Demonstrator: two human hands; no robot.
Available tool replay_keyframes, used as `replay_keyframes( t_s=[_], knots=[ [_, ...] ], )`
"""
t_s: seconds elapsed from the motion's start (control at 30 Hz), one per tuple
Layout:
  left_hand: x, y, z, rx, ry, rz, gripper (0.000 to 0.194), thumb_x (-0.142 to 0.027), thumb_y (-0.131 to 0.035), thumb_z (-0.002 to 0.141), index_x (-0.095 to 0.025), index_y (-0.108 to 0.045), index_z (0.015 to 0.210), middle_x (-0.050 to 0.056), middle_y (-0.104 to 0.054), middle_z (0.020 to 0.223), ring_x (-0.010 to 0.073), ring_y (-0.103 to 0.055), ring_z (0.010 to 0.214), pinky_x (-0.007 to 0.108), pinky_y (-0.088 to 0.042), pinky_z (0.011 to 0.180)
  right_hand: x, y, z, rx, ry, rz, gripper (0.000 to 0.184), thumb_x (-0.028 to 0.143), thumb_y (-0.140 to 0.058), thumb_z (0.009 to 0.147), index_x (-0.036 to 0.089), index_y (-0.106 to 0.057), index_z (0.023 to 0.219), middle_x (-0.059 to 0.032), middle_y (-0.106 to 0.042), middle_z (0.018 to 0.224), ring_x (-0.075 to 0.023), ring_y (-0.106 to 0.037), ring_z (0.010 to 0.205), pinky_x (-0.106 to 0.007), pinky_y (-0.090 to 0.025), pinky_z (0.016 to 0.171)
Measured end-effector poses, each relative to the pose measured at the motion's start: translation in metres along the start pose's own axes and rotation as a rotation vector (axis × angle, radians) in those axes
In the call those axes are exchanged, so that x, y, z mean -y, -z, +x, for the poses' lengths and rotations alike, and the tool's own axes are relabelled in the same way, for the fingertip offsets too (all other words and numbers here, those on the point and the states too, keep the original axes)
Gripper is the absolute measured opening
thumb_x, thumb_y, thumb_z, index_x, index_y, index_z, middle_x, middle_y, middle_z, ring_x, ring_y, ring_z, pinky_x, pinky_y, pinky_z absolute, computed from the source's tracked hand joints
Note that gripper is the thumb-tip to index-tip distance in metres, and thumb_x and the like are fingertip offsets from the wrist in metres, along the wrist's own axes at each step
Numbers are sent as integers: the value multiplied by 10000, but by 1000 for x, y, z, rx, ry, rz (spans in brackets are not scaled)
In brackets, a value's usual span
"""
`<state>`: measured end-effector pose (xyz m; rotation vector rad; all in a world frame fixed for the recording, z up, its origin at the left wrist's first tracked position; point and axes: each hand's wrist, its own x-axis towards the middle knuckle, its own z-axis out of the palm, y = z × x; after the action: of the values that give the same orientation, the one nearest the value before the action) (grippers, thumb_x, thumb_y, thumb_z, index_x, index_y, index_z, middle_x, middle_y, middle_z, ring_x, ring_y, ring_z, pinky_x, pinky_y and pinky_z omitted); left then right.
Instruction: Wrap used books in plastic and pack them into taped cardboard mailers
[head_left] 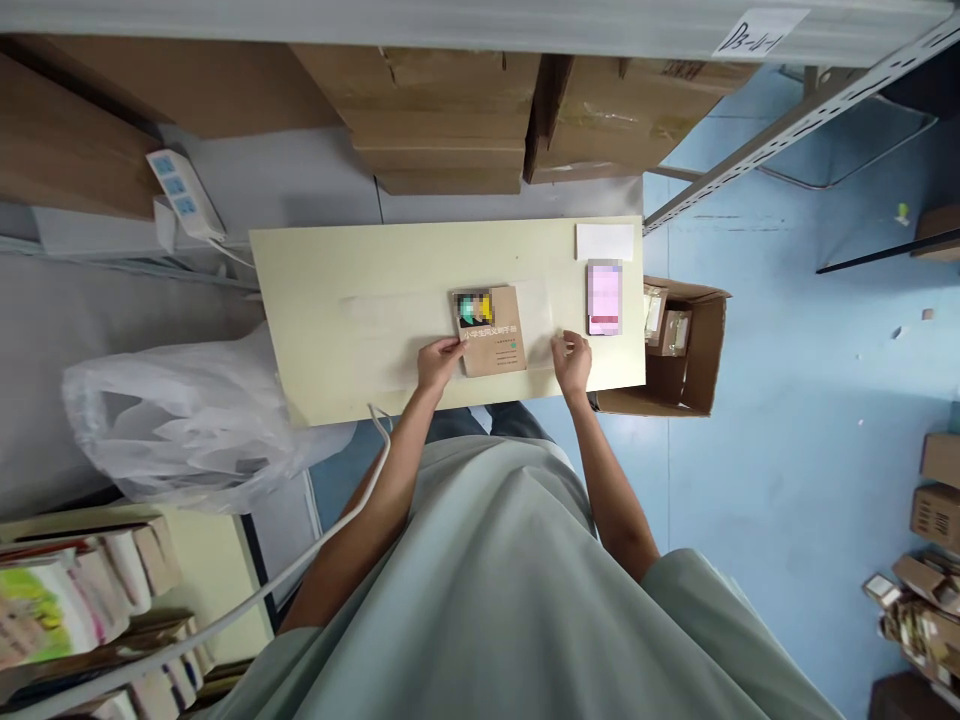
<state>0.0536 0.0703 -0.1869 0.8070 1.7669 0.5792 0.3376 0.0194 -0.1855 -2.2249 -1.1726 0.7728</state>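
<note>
A small brown paperback book point(493, 350) with Chinese print on its cover lies on the pale yellow table. My left hand point(439, 364) has its thumb and fingers closed at the book's left edge. Beneath the book spreads a transparent plastic sheet point(397, 335), faint against the tabletop. At the sheet's right edge, my right hand point(573, 364) is closed in a pinch on the plastic. Just beyond that hand lies a phone point(604, 298) with a lit pink screen, its details blurred. A white slip of paper point(604, 241) sits above the phone.
An open cardboard box point(701, 350) holding small packages adjoins the table's right end. On the left are a translucent plastic bag point(187, 420), a white cable point(300, 560) and stacked books point(82, 600). Large cartons point(450, 120) and a metal shelf beam point(450, 22) stand beyond the table.
</note>
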Motion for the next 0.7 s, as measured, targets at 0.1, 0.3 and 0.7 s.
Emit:
replay_keyframes(
  t_s=[0.1,0.3,0.7],
  knots=[
    [0,0,0,-3,-3,-26,433,-502,-947,704,-154,-855,946,84,-848,939,288,-779,971,358,-605,897,4,2,5,37,-87,32,334,428,-688,1014,172,-712,1227,-164,-814,1143,-307,-754,1072,-455,-594,995],
    [-1,1,-1,19,-9,-48,507,-551,-973,667,-144,-849,943,106,-850,959,288,-777,973,371,-610,916,19,-5,15,114,-148,66,261,457,-725,983,197,-725,998,-104,-810,918,-276,-763,884,-393,-594,890],
    [2,-2,1,-5,-7,-66,406,-468,-943,686,-149,-849,919,80,-835,902,260,-759,917,350,-588,878,44,-12,-1,250,-58,364,326,385,-740,906,238,-631,1177,-38,-781,965,-228,-757,869,-373,-626,885]
  ],
)
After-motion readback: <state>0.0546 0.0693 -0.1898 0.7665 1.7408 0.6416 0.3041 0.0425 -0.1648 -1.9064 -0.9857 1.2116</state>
